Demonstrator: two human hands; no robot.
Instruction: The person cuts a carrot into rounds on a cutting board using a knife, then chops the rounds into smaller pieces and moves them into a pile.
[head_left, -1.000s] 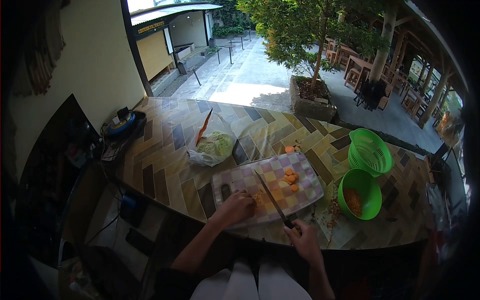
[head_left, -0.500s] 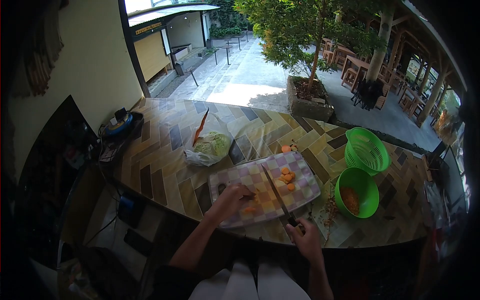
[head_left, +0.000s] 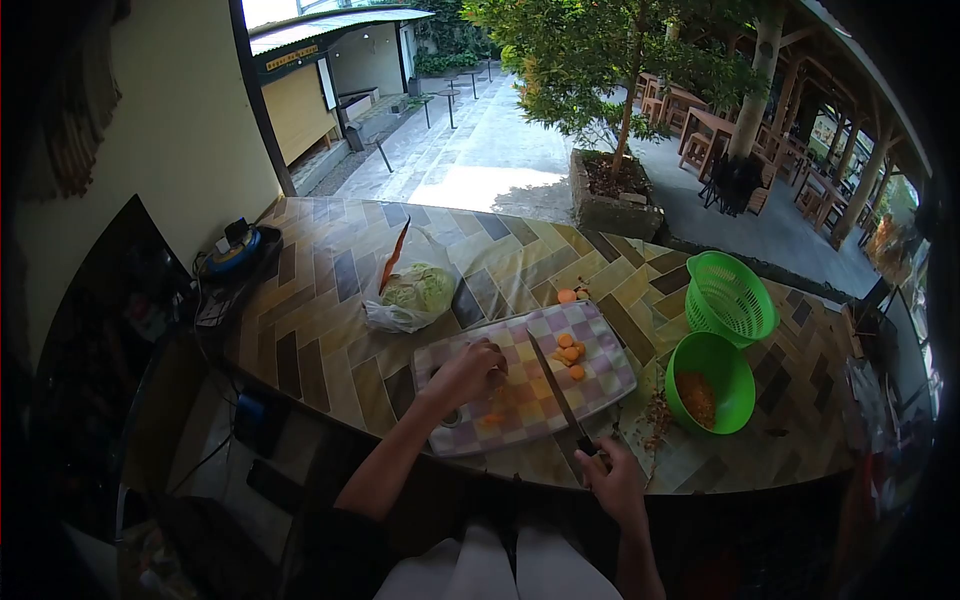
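Note:
My right hand (head_left: 612, 475) is closed round the handle of a long kitchen knife (head_left: 553, 385), its blade slanting up over the checkered cutting board (head_left: 455, 352). My left hand (head_left: 472, 373) is over the board's left half with its fingers curled together; whatever they hold, if anything, is hidden. Right of the blade lie several carrot pieces (head_left: 570, 350) with cut faces. Small orange bits (head_left: 490, 421) are on the board below my left hand. Beyond the board, a carrot piece (head_left: 567, 296) rests on the table.
A cabbage (head_left: 420, 288) sits in a clear plastic bag, with a thin red-orange chili or carrot (head_left: 394, 255) beside it. On the right stand a green colander (head_left: 725, 295) and a green bowl (head_left: 740, 385) holding orange shreds. Peelings (head_left: 657, 425) litter the tiled table (head_left: 340, 330).
My left hand has risen slightly up the board, away from the small orange bits. My right hand and the knife stay nearly in place. The whole view has shifted a little.

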